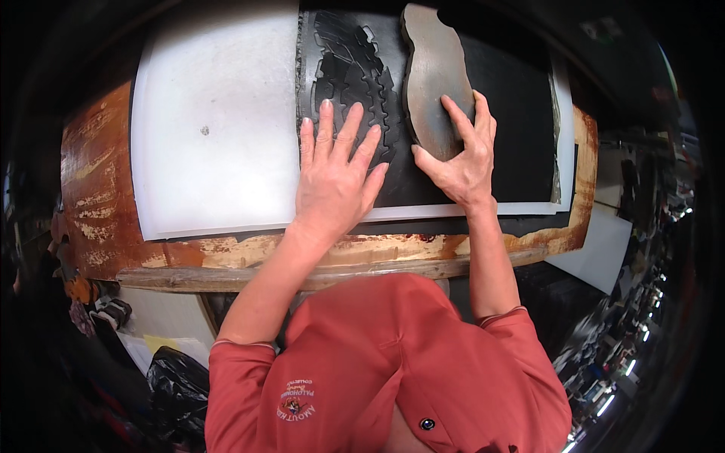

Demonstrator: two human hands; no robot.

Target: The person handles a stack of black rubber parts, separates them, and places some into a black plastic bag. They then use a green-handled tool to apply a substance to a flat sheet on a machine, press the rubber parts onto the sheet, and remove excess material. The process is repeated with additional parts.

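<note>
My left hand [334, 175] lies flat with its fingers spread, palm down on a black sheet [517, 113]. Just beyond its fingertips, the sheet carries a jagged strip of cut outlines and loose-looking black pieces [355, 75]. My right hand [464, 167] grips the near end of a long grey-brown block [438, 72] with wavy sides, perhaps a cutting die. The thumb is at its left edge, one finger rests on top and the others wrap its right side. The block lies on the sheet, right of the cut area; its underside is hidden.
A white board [215, 158] extends under the black sheet and shows widely at the left. Beneath it is a worn wooden table [98, 181] with a rough front edge [204, 278]. A black plastic bag [177, 381] hangs or stands low at the left. A pale panel [600, 249] is at the right.
</note>
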